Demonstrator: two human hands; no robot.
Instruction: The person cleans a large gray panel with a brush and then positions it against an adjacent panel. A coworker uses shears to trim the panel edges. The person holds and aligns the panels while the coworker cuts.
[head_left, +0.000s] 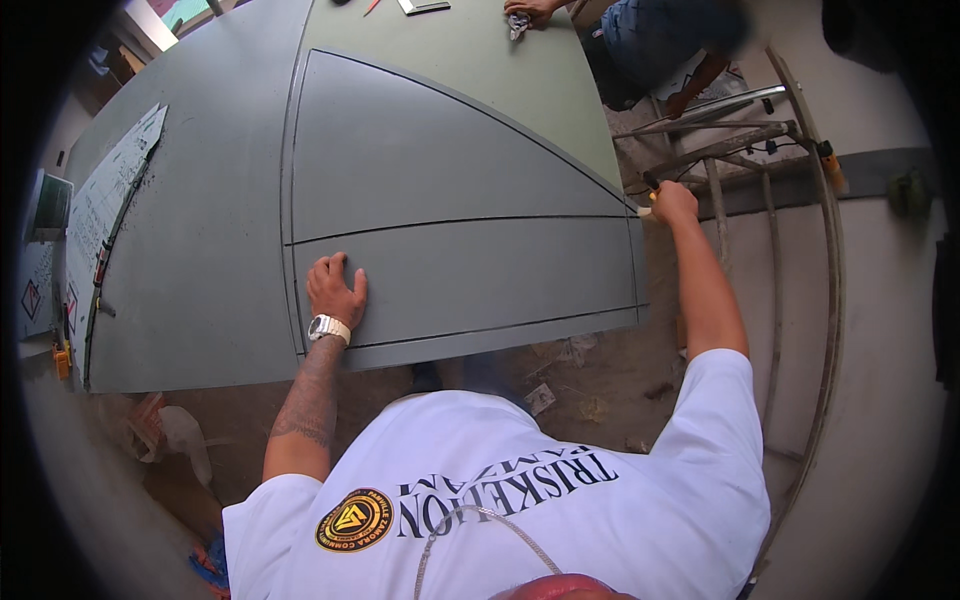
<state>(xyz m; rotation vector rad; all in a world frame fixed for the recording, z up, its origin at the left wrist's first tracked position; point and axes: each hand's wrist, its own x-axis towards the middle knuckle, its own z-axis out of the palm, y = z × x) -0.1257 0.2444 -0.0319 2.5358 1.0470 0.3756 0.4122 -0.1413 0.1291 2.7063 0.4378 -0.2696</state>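
A large grey-green panel (460,170) lies in front of me, with dark lines marked across it in a tapering shape. My left hand (337,290) rests palm down on the panel near its lower left lines, fingers spread and nothing in them. Out at the panel's right edge, my right hand (676,202) is closed around a small tool (653,195) with yellow and black parts. A pale tip of it shows beside the corner where the slanting and middle lines meet. The tool's exact kind is too small to make out.
Across the panel, a co-worker's hand (540,8) holds a metal tool (517,26). A square (425,7) and a red pencil-like stick (372,6) lie at the far edge. A metal frame (715,190) stands right; a printed sheet (115,210) lies left.
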